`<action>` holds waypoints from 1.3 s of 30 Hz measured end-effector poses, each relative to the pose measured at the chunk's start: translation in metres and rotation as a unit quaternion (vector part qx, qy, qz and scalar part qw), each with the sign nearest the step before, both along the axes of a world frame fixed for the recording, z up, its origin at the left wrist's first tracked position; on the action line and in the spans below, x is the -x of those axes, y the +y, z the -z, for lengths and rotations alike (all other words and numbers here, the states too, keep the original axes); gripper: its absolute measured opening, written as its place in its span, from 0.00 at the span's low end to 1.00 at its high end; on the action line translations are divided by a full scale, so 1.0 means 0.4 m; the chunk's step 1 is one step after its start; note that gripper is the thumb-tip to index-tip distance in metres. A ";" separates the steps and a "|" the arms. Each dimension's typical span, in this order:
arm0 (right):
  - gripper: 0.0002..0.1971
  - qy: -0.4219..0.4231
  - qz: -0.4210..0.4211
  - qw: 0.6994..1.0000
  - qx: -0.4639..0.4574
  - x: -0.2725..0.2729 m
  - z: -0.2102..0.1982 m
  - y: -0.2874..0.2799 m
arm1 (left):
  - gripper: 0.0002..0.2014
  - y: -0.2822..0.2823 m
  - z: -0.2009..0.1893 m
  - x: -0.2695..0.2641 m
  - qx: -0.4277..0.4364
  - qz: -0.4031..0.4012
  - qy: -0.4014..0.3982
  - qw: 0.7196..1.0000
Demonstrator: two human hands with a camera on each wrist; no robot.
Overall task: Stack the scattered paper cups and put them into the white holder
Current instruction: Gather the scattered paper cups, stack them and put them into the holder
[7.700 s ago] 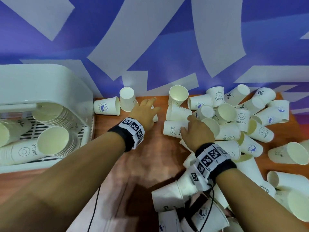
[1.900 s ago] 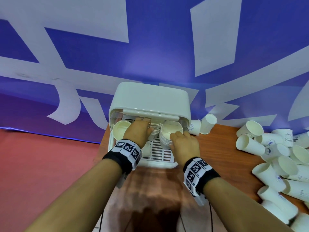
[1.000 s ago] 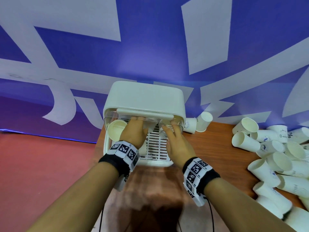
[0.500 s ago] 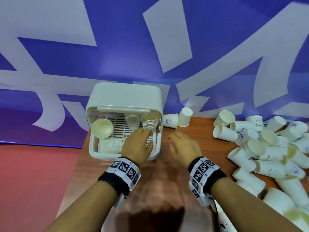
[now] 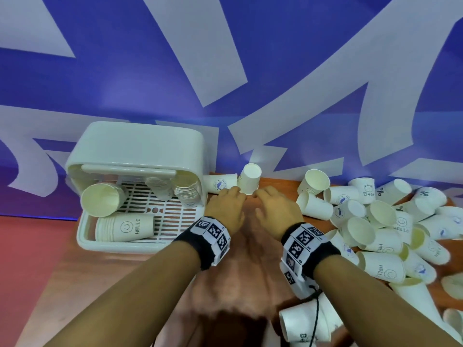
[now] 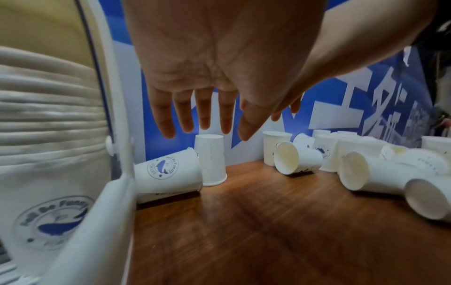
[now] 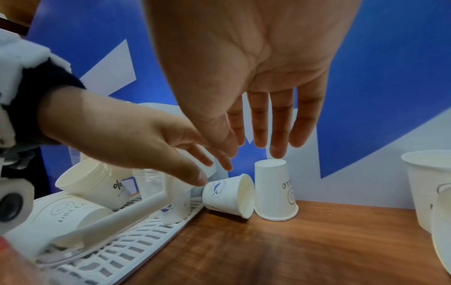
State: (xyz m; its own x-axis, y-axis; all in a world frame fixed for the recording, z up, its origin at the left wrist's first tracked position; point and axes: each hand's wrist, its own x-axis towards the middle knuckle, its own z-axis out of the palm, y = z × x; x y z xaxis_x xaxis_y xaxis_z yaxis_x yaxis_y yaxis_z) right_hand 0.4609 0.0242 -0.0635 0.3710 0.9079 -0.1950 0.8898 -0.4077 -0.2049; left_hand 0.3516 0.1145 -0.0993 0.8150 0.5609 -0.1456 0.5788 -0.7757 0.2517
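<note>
The white holder (image 5: 140, 146) stands at the table's left end with several stacks of paper cups (image 5: 125, 227) lying inside. Just right of it a whale-print cup (image 5: 220, 184) lies on its side, and a cup (image 5: 249, 178) stands upside down against the blue wall. Both hands hover over the wood just short of these two cups, fingers straight and empty: my left hand (image 5: 226, 205) nearer the lying cup (image 6: 168, 171), my right hand (image 5: 274, 207) with fingertips above the upturned cup (image 7: 275, 190). Neither touches a cup.
A big heap of loose paper cups (image 5: 383, 221) covers the table's right side, and more cups (image 5: 305, 324) lie near my right forearm. The blue and white wall (image 5: 250, 71) closes off the back. Bare wood (image 5: 240, 259) lies under the wrists.
Both hands have left the holder, where they set the stacks down, and moved right and forward to the two cups beside it. The view has swung right.
</note>
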 end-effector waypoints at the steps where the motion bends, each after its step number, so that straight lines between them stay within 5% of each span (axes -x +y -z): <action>1: 0.20 0.007 0.006 1.000 0.002 -0.016 0.007 0.002 | 0.22 0.004 0.008 -0.016 -0.019 -0.002 0.026 0.999; 8: 0.21 0.049 0.057 0.997 0.005 -0.111 0.077 0.013 | 0.27 0.056 0.078 -0.108 -0.059 -0.031 0.135 0.989; 14: 0.26 0.068 0.100 0.993 0.007 -0.161 0.133 0.006 | 0.22 0.083 0.090 -0.136 -0.049 -0.056 0.184 0.980; 28: 0.37 0.064 0.088 0.991 -0.079 -0.110 0.181 0.122 | 0.16 0.007 -0.045 -0.047 0.022 -0.032 0.107 0.993; 39: 0.31 0.060 0.100 0.989 -0.094 -0.102 0.178 0.197 | 0.11 0.001 -0.076 0.087 -0.012 -0.081 0.050 0.995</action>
State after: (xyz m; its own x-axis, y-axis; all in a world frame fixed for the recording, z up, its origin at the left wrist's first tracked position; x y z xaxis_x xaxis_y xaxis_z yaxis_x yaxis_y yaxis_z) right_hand 0.5016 0.1029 -0.1347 0.5318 0.8428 -0.0830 0.7593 -0.5180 -0.3939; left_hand 0.3169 0.1147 -0.0688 0.6960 0.6876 -0.2066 0.7176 -0.6756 0.1689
